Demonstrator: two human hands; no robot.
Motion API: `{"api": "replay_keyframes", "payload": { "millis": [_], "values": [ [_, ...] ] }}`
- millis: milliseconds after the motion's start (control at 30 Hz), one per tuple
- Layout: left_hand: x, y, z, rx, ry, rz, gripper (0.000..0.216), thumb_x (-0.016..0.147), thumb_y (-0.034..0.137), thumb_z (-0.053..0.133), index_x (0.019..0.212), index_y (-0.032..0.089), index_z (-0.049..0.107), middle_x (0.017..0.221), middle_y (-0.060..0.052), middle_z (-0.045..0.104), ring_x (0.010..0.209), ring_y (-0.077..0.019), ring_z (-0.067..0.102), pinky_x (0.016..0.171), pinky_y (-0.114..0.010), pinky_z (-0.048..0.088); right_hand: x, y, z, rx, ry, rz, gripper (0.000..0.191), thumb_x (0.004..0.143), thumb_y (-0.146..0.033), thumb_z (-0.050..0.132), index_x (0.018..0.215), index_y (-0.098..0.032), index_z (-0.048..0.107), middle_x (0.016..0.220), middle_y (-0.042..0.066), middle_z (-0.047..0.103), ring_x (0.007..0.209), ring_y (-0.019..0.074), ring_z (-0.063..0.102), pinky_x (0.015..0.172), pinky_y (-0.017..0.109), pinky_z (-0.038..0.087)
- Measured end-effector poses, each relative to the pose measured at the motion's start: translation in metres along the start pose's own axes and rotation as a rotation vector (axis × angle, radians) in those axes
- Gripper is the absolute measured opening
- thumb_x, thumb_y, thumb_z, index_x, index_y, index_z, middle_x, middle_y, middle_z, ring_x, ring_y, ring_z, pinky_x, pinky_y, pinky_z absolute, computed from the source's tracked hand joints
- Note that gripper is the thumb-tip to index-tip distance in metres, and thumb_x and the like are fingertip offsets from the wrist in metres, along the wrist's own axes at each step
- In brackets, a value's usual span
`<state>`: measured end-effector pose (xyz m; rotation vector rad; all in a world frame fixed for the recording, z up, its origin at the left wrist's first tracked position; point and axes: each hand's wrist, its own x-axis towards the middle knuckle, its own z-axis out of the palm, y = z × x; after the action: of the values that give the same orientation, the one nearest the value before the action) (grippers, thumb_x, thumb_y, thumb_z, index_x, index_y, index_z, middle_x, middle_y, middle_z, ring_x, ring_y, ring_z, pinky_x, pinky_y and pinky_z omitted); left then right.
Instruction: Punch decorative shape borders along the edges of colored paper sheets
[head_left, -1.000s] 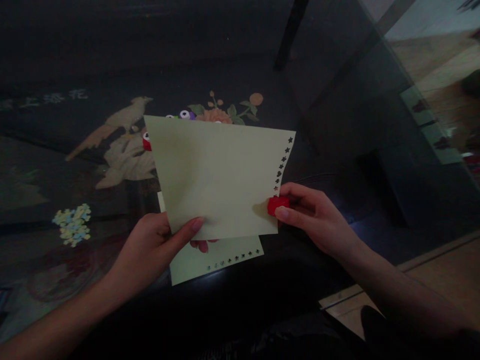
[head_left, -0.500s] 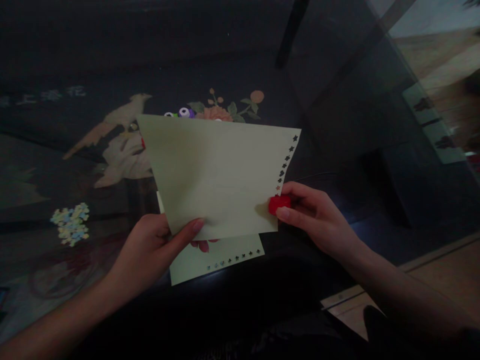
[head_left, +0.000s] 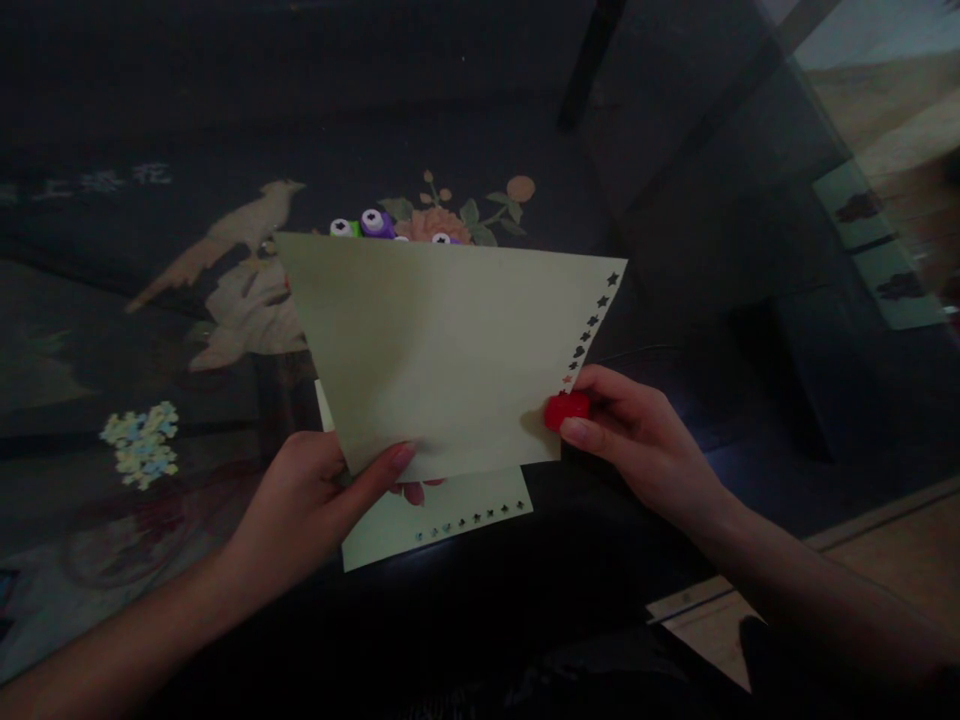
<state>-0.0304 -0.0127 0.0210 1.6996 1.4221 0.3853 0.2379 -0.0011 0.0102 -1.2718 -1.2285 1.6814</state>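
Above the dark tabletop [head_left: 480, 120], holds a pale sheet [head_left: 450, 350] tilted by its near left corner in the nearly closed left hand [head_left: 311, 490], with the thumb on top and the fingers mostly hidden. With the right hand [head_left: 637, 420], pinches a red punch [head_left: 565, 411] at the sheet's right edge, beside a row of punched shapes [head_left: 579, 352]. Has a second sheet [head_left: 367, 545] partly covered beneath, green [head_left: 341, 230] and purple punches [head_left: 375, 224] beyond, and pale cut-outs [head_left: 142, 445] clustered to the left.
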Motion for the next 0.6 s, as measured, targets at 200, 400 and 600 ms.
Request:
{"api": "replay_keyframes", "payload": {
  "millis": [200,400,600],
  "values": [
    [0.0005,-0.0014,0.0012,-0.009,-0.036,-0.018,0.039,0.085,0.042,0.049,0.06,0.025,0.073,0.057,0.001,0.071,0.049,-0.0131,0.061,0.051,-0.021,0.048,0.0006,0.0009,-0.0013,0.026,-0.002,-0.01,0.015,0.076,-0.025,0.075,0.089,-0.021,0.067,0.08,-0.003,0.064,0.071,0.0094,0.058,0.066,0.02,0.048],
    [-0.0027,-0.0058,0.0055,-0.03,-0.024,0.035,0.034,0.085,0.041,0.054,0.062,0.026,0.073,0.066,0.001,0.074,0.057,-0.014,0.066,0.055,-0.021,0.051,-0.0002,0.0005,-0.0012,0.027,0.022,-0.017,0.016,0.075,-0.025,0.076,0.087,-0.02,0.066,0.08,-0.002,0.064,0.071,0.0098,0.058,0.067,0.021,0.049],
    [-0.0007,-0.0008,0.0074,-0.005,0.001,0.007,0.037,0.086,0.039,0.05,0.06,0.027,0.072,0.065,0.002,0.074,0.056,-0.0141,0.064,0.062,-0.024,0.053,-0.0008,0.0015,-0.0008,0.016,0.024,-0.029,0.016,0.076,-0.028,0.075,0.089,-0.021,0.066,0.08,-0.002,0.065,0.072,0.0103,0.059,0.067,0.022,0.05]
  ]
}}
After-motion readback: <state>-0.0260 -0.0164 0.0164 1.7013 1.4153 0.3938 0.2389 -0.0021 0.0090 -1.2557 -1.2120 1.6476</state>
